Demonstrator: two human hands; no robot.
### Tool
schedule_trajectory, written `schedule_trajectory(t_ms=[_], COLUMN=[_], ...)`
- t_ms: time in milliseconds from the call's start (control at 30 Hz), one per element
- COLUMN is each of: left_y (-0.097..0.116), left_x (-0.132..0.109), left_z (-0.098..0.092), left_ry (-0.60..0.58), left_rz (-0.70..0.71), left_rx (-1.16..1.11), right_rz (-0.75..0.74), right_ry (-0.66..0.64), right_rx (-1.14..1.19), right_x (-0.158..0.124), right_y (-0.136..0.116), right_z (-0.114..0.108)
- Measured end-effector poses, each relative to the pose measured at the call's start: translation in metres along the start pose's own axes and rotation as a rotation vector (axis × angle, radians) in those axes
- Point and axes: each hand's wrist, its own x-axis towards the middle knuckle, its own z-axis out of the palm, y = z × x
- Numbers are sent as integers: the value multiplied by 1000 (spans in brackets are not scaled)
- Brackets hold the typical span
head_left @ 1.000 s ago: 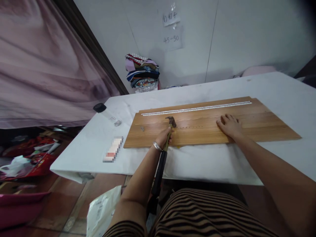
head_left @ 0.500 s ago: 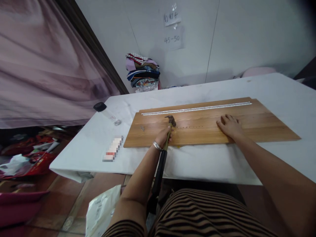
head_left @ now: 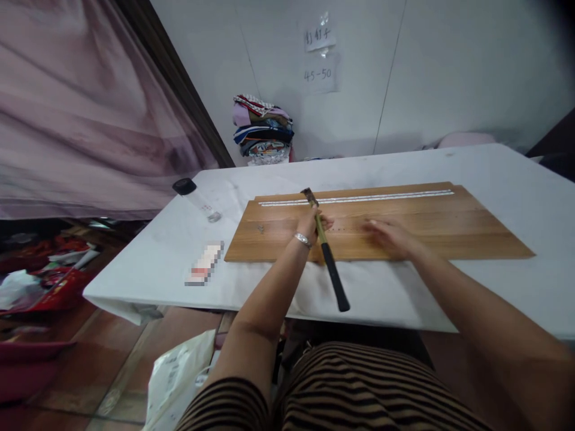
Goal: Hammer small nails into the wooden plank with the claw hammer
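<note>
My left hand, a silver bracelet at its wrist, is closed round a claw hammer high on the handle, near the head. The black grip slants down toward me past the table's front edge. Beneath the hammer lies a wooden board with a row of small dark dots, partly covered by my hands. My right hand, blurred by motion, hovers over the middle of the board, fingers stretched toward the hammer and holding nothing I can see. Small nails lie toward the board's left end.
Two pale measuring strips run along the board's far edge. On the white table to the left are a clear bottle with a black cap and a pixelated flat item. Folded cloths are stacked against the wall.
My right hand has left the board and moved left toward the hammer. My left hand has shifted slightly right, and the hammer's handle has swung to the right, its head farther from me.
</note>
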Motion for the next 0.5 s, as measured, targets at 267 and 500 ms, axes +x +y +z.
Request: schedule_trajectory(t_ms=[267, 500], left_y=[-29, -40], left_x=[-10, -13], left_z=[31, 15], left_ry=[-122, -157], left_rz=[200, 215], left_rx=[132, 282], right_rz=[34, 82], right_ry=[-301, -391], right_rx=[415, 355], right_x=[-22, -1], right_y=[-52, -50], right_z=[88, 84])
